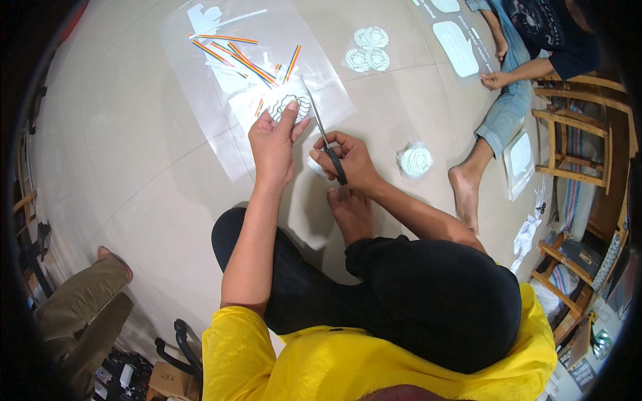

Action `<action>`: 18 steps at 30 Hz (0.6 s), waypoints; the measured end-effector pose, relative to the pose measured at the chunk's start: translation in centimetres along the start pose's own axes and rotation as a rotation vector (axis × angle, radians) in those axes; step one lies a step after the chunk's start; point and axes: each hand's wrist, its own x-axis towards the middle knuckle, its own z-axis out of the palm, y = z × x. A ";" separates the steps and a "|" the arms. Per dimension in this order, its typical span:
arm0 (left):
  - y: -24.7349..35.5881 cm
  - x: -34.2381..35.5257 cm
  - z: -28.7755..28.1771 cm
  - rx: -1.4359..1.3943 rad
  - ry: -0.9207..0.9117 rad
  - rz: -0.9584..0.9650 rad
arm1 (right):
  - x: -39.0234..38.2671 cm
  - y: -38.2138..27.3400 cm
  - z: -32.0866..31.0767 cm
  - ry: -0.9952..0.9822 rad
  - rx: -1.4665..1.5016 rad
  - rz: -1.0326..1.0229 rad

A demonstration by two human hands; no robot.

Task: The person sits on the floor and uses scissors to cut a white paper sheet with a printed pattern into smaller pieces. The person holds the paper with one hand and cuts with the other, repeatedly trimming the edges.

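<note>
Pinching patterned paper [302,109], left hand [275,142] had thumb and fingers clamped on its lower part, above plastic sheet [231,160] on floor [154,113]; right hand [351,159] had fingers closed round scissors [319,125], blades just right of paper, contact unclear; paper looked light, thin and bendy, probably slick and easily creased; best hold seemed flat pinch near edge, clear of blades; striped strips [251,61] lay on plastic sheet, cutout [414,160] right of right hand
</note>
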 end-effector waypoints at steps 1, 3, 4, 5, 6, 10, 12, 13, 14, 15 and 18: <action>0.0 0.0 0.0 -0.004 0.005 0.000 | 0.1 -0.2 0.1 -0.004 -0.005 -0.015; 0.1 0.1 -0.1 -0.012 0.010 -0.002 | 0.3 -0.5 0.2 -0.019 -0.003 -0.028; 0.1 0.2 -0.2 -0.016 0.010 -0.005 | 0.5 -0.7 0.1 -0.031 0.004 -0.027; 0.2 0.2 -0.3 -0.020 0.010 -0.008 | 0.8 -0.8 0.1 -0.043 0.011 -0.025; 0.2 0.2 -0.3 -0.020 0.011 -0.009 | 1.0 -0.7 0.1 -0.039 0.013 -0.033; 0.3 0.1 -0.1 -0.015 0.026 -0.024 | 1.7 -0.9 0.1 -0.025 -0.008 -0.049; 0.3 0.1 -0.2 -0.005 0.020 -0.034 | 1.8 -1.3 0.2 -0.020 -0.008 -0.048; 0.3 0.1 -0.4 0.001 0.008 -0.038 | 1.8 -1.5 0.3 -0.018 0.005 -0.047; 0.3 0.1 -0.6 0.007 -0.004 -0.043 | 1.8 -1.5 0.4 -0.015 0.018 -0.046; 0.3 0.1 -0.6 -0.001 -0.009 -0.042 | 1.8 -1.5 0.4 -0.017 0.015 -0.032; 0.3 0.2 -0.6 -0.017 -0.015 -0.039 | 2.0 -1.2 0.4 -0.023 0.019 -0.004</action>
